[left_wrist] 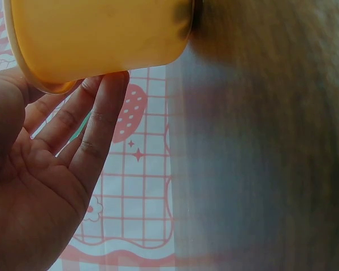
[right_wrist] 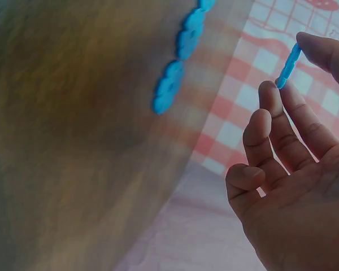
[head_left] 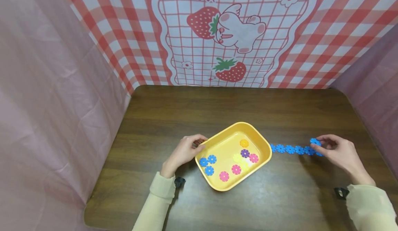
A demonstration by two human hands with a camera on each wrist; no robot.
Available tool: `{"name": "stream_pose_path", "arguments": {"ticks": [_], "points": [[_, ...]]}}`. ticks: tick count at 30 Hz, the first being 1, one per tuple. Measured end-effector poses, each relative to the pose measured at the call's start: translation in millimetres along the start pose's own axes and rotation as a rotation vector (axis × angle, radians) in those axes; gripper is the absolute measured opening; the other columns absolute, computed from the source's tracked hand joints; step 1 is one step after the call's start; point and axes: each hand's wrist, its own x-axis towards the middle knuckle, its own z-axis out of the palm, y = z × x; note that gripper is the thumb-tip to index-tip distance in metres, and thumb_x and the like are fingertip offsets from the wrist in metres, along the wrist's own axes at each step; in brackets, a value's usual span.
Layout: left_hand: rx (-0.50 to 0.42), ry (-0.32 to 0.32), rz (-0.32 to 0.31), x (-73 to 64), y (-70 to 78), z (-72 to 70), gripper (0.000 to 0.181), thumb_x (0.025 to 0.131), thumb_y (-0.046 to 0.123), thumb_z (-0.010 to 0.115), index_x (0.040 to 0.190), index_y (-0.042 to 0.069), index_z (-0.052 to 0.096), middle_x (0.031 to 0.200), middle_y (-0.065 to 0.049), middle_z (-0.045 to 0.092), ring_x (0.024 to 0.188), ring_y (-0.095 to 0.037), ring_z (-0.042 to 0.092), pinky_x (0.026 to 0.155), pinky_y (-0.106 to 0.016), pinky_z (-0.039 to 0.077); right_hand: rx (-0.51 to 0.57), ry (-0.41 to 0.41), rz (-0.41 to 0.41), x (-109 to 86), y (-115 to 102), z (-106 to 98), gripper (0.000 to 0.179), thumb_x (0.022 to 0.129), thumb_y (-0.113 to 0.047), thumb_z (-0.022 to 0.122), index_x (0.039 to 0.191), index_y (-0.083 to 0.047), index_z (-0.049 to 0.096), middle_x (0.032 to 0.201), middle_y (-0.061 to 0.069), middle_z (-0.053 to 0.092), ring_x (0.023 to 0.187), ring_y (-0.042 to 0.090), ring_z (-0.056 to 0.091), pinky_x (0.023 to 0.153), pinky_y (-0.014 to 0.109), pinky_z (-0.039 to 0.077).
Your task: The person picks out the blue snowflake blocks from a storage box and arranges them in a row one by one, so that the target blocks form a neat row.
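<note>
A yellow plastic tray (head_left: 233, 129) sits at an angle on the table in the head view, with several notched flower-shaped plastic discs inside. My left hand (head_left: 185, 150) holds its left rim, the thumb at the rim and the fingertips against the outer wall (left_wrist: 101, 39). To the tray's right runs a row of blue flower discs (head_left: 290, 150). Over the row's right end, my right hand (head_left: 342, 155) pinches a single blue flower disc (right_wrist: 288, 66) between thumb and fingers. The right wrist view shows that disc edge-on, apart from the row.
In the tray lie blue discs (head_left: 209, 170) on the left, and pink discs (head_left: 224, 176), yellow discs (head_left: 237, 158), a purple disc (head_left: 245, 153) and an orange disc (head_left: 244, 143) further right. Behind the wooden table (head_left: 199, 110) hangs a checked cloth (head_left: 143, 44); pink curtains flank it.
</note>
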Motion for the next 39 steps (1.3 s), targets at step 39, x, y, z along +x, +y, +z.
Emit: {"name": "stream_pose_path", "arguments": {"ticks": [39], "points": [[0.0,-0.006,-0.019,1.2,-0.5,-0.2,0.024,0.093,0.009,0.071,0.117,0.008,0.07,0.104,-0.004,0.071,0.09,-0.015,0.064,0.076,-0.026,0.055,-0.093,-0.075,0.094,-11.0,74,-5,0.042,0.086,-0.034,0.079,0.108,0.001,0.069,0.085,-0.002,0.068,0.068,-0.006,0.048,0.057,0.019,0.038]]}}
